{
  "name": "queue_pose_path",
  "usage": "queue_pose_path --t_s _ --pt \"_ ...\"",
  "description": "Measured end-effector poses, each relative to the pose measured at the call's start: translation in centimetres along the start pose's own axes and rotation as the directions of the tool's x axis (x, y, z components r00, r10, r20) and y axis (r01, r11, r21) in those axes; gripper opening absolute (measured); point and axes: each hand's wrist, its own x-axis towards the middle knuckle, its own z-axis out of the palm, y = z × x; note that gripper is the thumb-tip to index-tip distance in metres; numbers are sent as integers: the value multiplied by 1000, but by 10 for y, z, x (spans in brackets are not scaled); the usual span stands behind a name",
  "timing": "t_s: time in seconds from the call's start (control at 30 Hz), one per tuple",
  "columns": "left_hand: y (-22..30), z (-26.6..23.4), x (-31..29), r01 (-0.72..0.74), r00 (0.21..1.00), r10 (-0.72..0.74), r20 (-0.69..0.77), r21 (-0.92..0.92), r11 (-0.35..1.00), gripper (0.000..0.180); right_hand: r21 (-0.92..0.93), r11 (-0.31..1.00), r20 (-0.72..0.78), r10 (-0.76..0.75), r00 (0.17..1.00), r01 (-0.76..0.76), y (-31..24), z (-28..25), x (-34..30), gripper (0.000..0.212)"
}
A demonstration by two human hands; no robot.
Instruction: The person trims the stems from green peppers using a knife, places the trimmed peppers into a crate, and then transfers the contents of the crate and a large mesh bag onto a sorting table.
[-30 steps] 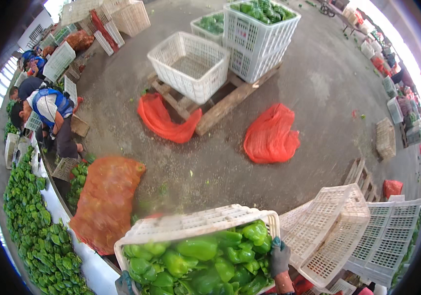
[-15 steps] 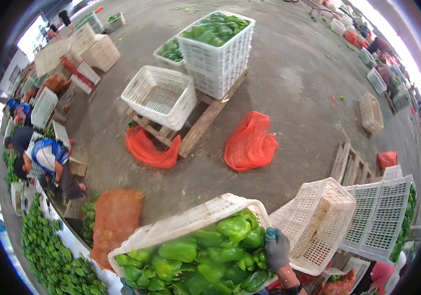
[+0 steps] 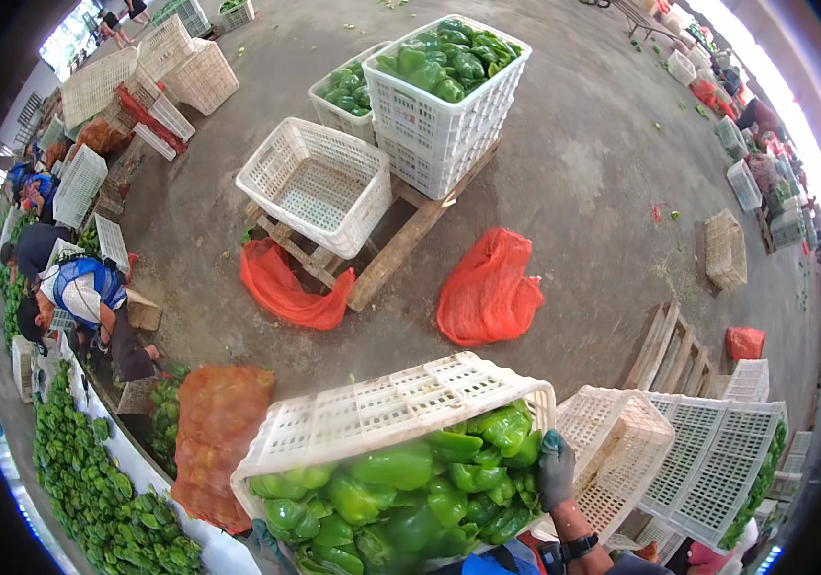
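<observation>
Floor [image 3: 583, 172] of grey concrete spreads widest before us, and on it a wooden pallet [image 3: 382, 280] bears a stack of white crates [image 3: 444, 158]. Nearest us, at the lower middle, is the tilted white crate [image 3: 391, 407] that we hold, its opening turned toward us. To its left we see an orange mesh sack [image 3: 224, 441]; beyond it lie two red mesh bags [image 3: 490, 292], apart from each other. Our gloved right hand [image 3: 555, 471] has its fingers clamped on the tilted crate's right rim; our left hand [image 3: 269, 544] shows only partly by the lower left corner, and we cannot tell how its fingers stand. Large green peppers [image 3: 396, 467] fill that crate, and a dark wristwatch [image 3: 580, 547] circles our right wrist.
</observation>
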Motion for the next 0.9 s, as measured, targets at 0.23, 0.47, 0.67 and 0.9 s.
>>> queue_pose_path --t_s 0.23,0.47,0.67,0.9 --pt "116 46 75 95 995 -84 45 -391 916 53 26 998 30 -62 998 61 -96 26 62 59" --pt "168 61 142 186 980 -186 71 -657 731 57 136 991 166 -38 985 15 -211 74 139 55" --pt "203 128 217 50 998 -36 57 -288 956 52 13 1000 243 -22 970 19 -207 124 281 58" --pt "163 250 296 67 996 -75 -38 -167 984 48 -192 948 233 -206 950 253 -255 210 464 55"
